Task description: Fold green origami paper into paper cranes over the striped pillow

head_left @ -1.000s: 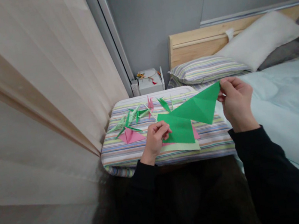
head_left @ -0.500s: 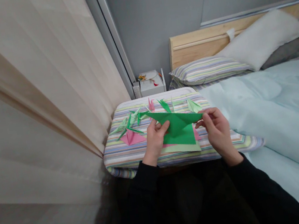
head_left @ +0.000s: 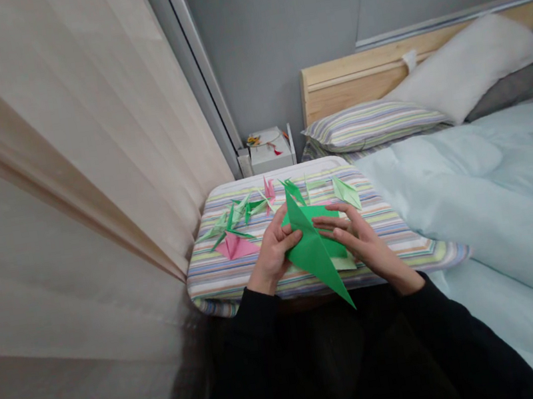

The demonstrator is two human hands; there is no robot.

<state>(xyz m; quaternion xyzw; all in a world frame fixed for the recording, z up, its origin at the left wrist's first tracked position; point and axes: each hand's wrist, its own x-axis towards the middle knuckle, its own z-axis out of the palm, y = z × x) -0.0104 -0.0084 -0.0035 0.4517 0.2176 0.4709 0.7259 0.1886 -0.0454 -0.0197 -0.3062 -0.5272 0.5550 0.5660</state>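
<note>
A green sheet of origami paper (head_left: pixel 312 249), folded into a triangle, is tilted so one point reaches down past the table's front edge. My left hand (head_left: pixel 274 249) pinches it at its left side, thumb on top. On the other side, my right hand (head_left: pixel 353 236) has its fingers stretched out flat at the paper's edge; whether they touch it I cannot tell. Beneath lies another green sheet (head_left: pixel 326 211) over a light green sheet (head_left: pixel 345 262). Beyond my left hand are a folded pink paper (head_left: pixel 237 246) and several green paper cranes (head_left: pixel 232 222).
A striped cloth (head_left: pixel 218 274) covers the small table. Farther back on it are a pink crane (head_left: pixel 269 189) and a light green folded piece (head_left: pixel 346 192). A curtain (head_left: pixel 87 153) hangs at left, a bed with a pale blue quilt (head_left: pixel 485 171) stands at right, and a white box (head_left: pixel 270 152) sits behind.
The folded green paper has turned from lying crosswise to pointing down toward me. My right hand has let go of its right corner and moved left, its fingers now extended.
</note>
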